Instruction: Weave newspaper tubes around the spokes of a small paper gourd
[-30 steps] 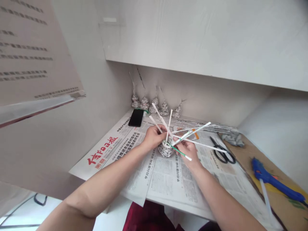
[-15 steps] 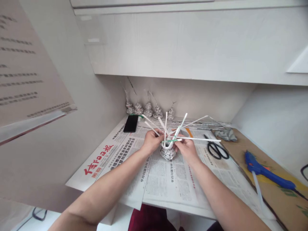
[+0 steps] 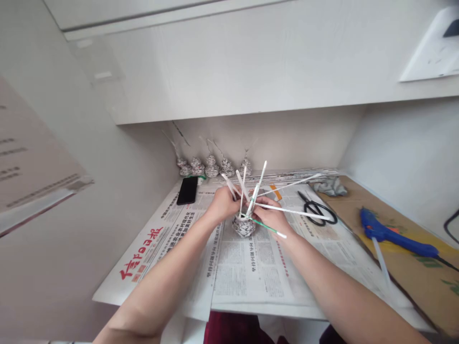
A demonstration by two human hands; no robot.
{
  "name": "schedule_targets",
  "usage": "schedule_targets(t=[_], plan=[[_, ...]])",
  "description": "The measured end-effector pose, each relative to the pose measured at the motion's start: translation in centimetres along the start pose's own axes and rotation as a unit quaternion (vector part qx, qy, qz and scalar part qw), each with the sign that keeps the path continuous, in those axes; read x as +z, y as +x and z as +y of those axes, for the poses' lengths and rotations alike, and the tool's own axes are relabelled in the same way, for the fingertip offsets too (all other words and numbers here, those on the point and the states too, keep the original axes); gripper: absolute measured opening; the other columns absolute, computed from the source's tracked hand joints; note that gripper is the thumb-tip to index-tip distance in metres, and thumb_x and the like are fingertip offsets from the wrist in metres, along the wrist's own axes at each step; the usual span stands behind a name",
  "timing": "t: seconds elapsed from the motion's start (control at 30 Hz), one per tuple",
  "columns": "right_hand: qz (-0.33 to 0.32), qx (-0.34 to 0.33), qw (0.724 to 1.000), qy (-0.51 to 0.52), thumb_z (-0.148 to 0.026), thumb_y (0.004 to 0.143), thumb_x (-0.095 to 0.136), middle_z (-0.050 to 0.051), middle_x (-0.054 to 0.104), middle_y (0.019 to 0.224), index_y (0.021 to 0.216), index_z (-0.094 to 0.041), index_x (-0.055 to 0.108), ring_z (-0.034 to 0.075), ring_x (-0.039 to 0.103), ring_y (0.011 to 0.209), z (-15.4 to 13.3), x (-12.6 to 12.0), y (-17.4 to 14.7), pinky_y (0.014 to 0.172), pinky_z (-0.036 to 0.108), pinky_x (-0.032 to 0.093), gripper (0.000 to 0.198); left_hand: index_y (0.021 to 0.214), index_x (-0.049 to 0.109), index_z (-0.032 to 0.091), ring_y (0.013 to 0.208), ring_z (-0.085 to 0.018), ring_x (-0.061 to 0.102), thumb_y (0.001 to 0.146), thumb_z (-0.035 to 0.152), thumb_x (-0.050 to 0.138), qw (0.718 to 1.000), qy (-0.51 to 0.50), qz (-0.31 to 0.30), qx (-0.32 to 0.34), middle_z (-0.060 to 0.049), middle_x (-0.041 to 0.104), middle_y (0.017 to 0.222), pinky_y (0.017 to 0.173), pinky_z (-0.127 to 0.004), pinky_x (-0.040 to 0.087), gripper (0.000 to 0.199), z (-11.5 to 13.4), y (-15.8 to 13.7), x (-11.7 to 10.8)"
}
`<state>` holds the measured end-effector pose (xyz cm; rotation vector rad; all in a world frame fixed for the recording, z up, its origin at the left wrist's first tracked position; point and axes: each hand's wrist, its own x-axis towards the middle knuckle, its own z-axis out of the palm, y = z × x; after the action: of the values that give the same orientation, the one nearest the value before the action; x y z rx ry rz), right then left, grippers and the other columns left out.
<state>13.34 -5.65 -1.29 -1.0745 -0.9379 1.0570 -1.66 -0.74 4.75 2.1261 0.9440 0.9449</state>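
A small woven paper basket (image 3: 244,227) of rolled newspaper strips stands on the newspaper sheet, its white paper sticks (image 3: 258,179) fanning up and outward. My left hand (image 3: 225,203) is closed at the left of the sticks, gripping near their bases; its fingertips are partly hidden behind them. On the right, my right hand (image 3: 271,213) has its fingers curled around the sticks just above the woven rim. A green-and-white paper strip (image 3: 268,227) runs from the rim across in front of my right hand.
Black scissors (image 3: 317,210) lie right of my hands, and a blue glue gun (image 3: 398,234) rests on cardboard (image 3: 426,286). Behind are a phone (image 3: 187,190), several woven gourd shapes (image 3: 212,167), a bundle of paper sticks (image 3: 297,176) and a grey cloth (image 3: 330,187).
The green-and-white strip now points out to the lower right, over my right hand, instead of lying across the rim. The camera view has turned slightly right.
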Motion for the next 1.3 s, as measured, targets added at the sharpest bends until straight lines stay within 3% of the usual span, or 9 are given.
schedule_targets(t=[0.23,0.5,0.73,1.07,1.2,1.3], plan=[[-0.005,-0.017,1.000,-0.026,-0.041,0.058,0.083,-0.001,0.067,0.060,0.075,-0.021,0.066,0.013,0.058,0.045,-0.5,0.4,-0.6,0.045,0.026,0.049,0.032,0.068,0.061,0.015,0.060,-0.013,0.056,0.067,0.016,0.064,0.998,-0.058,0.031,0.001,0.000,0.062,0.063,0.059,-0.022,0.042,0.004,-1.1,-0.8,0.5],[-0.002,-0.036,0.999,-0.025,-0.041,0.061,0.081,0.000,0.068,0.064,0.077,-0.021,0.067,0.015,0.061,0.050,-0.3,0.5,-0.7,0.050,0.028,0.054,0.029,0.062,0.058,0.017,0.056,-0.010,0.051,0.070,0.018,0.064,0.997,0.016,0.066,0.048,0.002,0.059,0.059,0.056,-0.020,0.037,0.010,-0.9,-1.6,1.3],[-0.021,0.006,1.000,-0.003,-0.044,0.058,0.083,0.000,0.067,0.062,0.078,-0.020,0.066,0.014,0.058,0.049,-0.4,0.5,-0.5,0.043,0.026,0.050,0.035,0.062,0.060,0.015,0.057,-0.011,0.053,0.061,0.024,0.074,0.990,-0.117,0.075,-0.037,0.000,0.061,0.060,0.055,-0.021,0.040,0.017,-1.3,-0.8,0.7],[0.028,0.008,1.000,0.013,-0.053,0.054,0.082,-0.001,0.061,0.058,0.071,-0.018,0.061,0.012,0.055,0.047,-1.3,0.1,-0.5,0.041,0.024,0.048,0.044,0.065,0.057,0.015,0.041,-0.008,0.046,0.058,0.031,0.079,0.967,-0.223,0.081,-0.089,0.004,0.055,0.052,0.042,-0.021,0.036,0.028,-3.2,-0.2,1.2],[0.020,-0.012,1.000,-0.014,-0.060,0.060,0.076,-0.002,0.059,0.059,0.071,-0.020,0.058,0.012,0.052,0.045,-0.8,-0.2,-0.3,0.037,0.023,0.042,0.045,0.065,0.057,0.014,0.040,-0.008,0.046,0.053,0.032,0.082,0.956,-0.259,0.090,-0.103,0.004,0.055,0.050,0.039,-0.021,0.037,0.032,-3.1,-0.2,1.6],[0.006,-0.067,0.995,-0.073,-0.061,0.075,0.064,-0.003,0.054,0.055,0.068,-0.021,0.055,0.011,0.050,0.044,-0.8,-0.5,-0.6,0.038,0.024,0.038,0.042,0.065,0.057,0.014,0.039,-0.008,0.046,0.052,0.033,0.083,0.951,-0.271,0.095,-0.113,0.004,0.055,0.049,0.037,-0.021,0.037,0.035,-2.9,-0.3,1.8]])
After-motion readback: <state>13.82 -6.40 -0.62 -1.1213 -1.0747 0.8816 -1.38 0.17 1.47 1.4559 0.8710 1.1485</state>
